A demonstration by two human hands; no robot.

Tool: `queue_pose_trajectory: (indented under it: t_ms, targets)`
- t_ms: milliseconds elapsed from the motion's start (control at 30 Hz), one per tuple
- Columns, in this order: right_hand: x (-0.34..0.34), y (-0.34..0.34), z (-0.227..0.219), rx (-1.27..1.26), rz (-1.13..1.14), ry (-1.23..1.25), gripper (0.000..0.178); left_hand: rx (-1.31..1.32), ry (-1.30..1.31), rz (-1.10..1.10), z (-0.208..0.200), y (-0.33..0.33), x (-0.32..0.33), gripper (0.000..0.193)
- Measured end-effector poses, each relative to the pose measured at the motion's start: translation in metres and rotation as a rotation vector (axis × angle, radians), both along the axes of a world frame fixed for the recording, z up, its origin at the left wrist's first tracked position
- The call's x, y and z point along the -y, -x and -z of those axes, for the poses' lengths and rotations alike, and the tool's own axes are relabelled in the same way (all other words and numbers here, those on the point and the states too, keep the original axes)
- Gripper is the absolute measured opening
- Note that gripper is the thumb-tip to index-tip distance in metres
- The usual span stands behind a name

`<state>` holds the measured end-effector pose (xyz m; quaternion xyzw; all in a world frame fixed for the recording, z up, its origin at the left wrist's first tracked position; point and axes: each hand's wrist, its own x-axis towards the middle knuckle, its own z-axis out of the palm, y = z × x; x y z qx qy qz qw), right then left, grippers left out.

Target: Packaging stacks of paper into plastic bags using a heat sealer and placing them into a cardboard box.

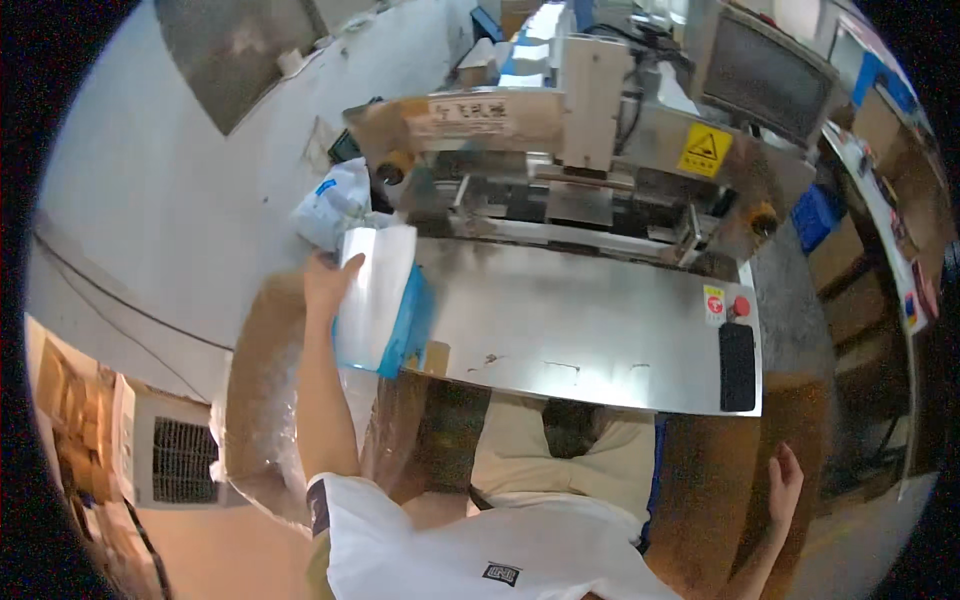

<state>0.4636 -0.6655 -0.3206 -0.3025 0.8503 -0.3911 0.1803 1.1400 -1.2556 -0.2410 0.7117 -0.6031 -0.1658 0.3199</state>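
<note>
My left hand is at the left end of the machine's metal table, with its thumb over the edge of a glossy white sheet. Its other fingers are partly hidden at the sheet's edge. Whether this is one sheet or a stack, I cannot tell. Beneath it shows a blue tray-like thing, beside the table's left edge. Low at the right, my right hand hangs away from the table, holding nothing, its fingers loosely stretched.
Ahead stands a machine with a metal worktable, a red button and a black pad. A white plastic bag lies behind the sheet. A plastic-lined box stands left. Shelves run along the right.
</note>
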Motion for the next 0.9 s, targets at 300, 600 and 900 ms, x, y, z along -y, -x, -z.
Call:
queue_pose_trajectory:
  t_ms: [300,600,900]
  targets:
    - [0.124,-0.058,-0.104,-0.051,-0.142,0.224,0.044,0.053,0.349,0.124,-0.014,0.002,-0.027,0.028]
    - [0.28,-0.229,-0.162,-0.512,-0.622,0.631,0.053,-0.057,0.397,0.741,-0.07,0.158,-0.187,0.021]
    - [0.276,-0.23,-0.135,-0.273,-0.883,0.343,0.01,-0.621,-0.23,0.776,-0.029,0.221,-0.269,0.018]
